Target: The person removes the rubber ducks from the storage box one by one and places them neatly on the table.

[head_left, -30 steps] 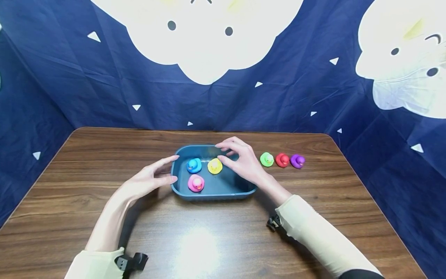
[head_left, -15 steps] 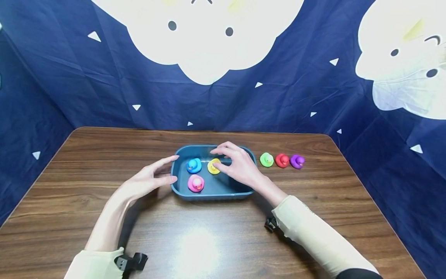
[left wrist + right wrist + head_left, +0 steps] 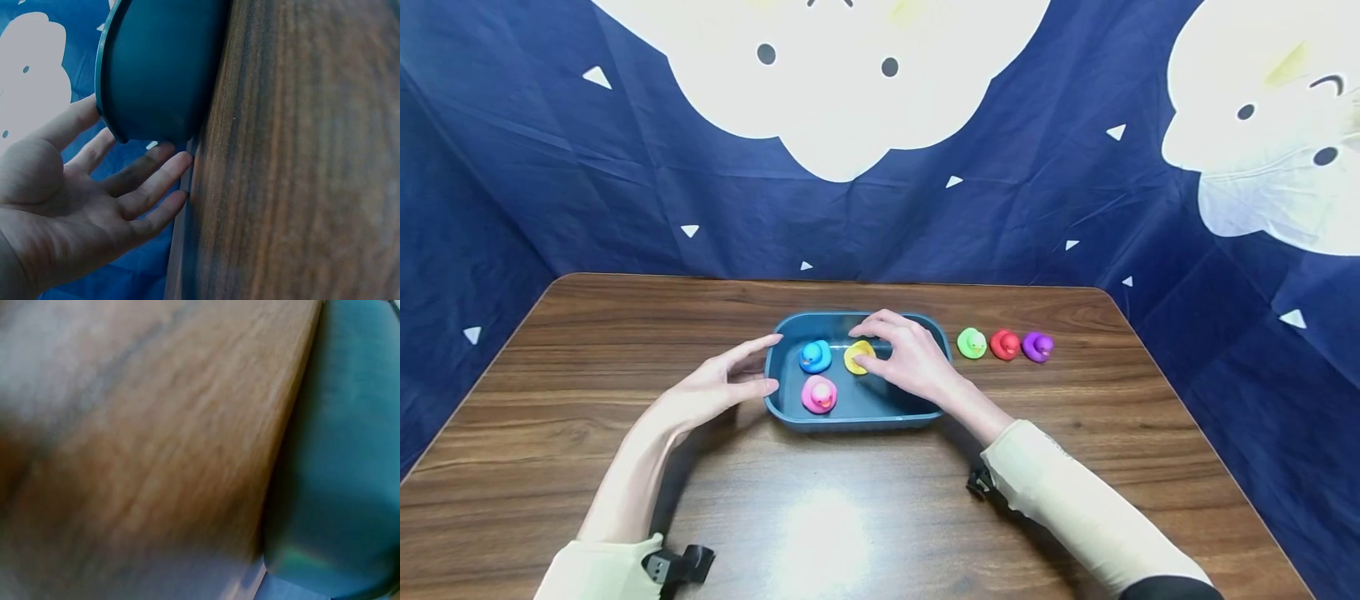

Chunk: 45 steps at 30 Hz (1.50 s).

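Note:
A teal tray [image 3: 861, 423] holds a blue duck [image 3: 814, 357], a pink duck [image 3: 818, 394] and a yellow duck [image 3: 854, 350]. My left hand [image 3: 711, 392] is at the tray's left end, fingers spread. In the left wrist view, the thumb of that hand [image 3: 81, 194] touches the rim of the tray [image 3: 162, 75], and the other fingers are beside its wall. My right hand [image 3: 910, 354] reaches over the tray, thumb partly covering the yellow duck and fingers apart behind it. The right wrist view shows the tray's wall [image 3: 344, 462] but no hand.
Right of the tray, a green duck [image 3: 972, 343], a red duck [image 3: 1004, 344] and a purple duck [image 3: 1037, 347] stand in a row on the wooden table [image 3: 1120, 433]. A blue curtain [image 3: 880, 217] with white cloud shapes hangs behind the table.
My right hand has moved left and slightly down, its thumb now over part of the yellow duck. My left hand keeps its place beside the tray.

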Each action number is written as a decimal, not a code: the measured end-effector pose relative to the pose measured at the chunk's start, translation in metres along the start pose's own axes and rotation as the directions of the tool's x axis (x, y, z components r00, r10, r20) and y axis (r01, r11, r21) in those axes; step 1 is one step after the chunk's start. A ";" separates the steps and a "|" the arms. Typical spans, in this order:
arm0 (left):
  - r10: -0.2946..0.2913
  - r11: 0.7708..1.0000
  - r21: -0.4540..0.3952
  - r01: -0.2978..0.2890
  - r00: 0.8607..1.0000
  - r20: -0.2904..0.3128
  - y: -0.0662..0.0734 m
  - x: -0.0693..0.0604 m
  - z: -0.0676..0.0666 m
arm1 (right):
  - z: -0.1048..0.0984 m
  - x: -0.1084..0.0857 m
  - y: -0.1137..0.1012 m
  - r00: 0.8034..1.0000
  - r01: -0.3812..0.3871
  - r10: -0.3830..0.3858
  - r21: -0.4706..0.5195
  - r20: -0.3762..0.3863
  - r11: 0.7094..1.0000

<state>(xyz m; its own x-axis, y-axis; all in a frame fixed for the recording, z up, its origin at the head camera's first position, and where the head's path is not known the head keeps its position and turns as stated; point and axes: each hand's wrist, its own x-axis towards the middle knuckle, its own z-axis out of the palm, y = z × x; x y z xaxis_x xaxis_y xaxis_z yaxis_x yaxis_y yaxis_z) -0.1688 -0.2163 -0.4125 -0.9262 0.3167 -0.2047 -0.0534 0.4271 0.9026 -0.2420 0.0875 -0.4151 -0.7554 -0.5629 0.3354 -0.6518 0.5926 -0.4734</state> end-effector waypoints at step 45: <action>0.010 1.000 -0.005 -0.010 1.000 0.003 0.000 0.001 -0.001 | 0.004 0.002 0.000 0.980 -0.110 0.119 -0.064 0.161 0.992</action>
<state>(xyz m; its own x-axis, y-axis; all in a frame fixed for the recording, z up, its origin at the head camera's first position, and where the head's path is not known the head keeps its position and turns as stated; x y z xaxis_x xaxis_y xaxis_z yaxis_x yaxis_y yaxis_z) -0.1701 -0.2166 -0.4128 -0.9254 0.3237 -0.1971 -0.0463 0.4197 0.9065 -0.2432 0.0833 -0.4177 -0.8068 -0.5736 0.1414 -0.5677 0.6865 -0.4544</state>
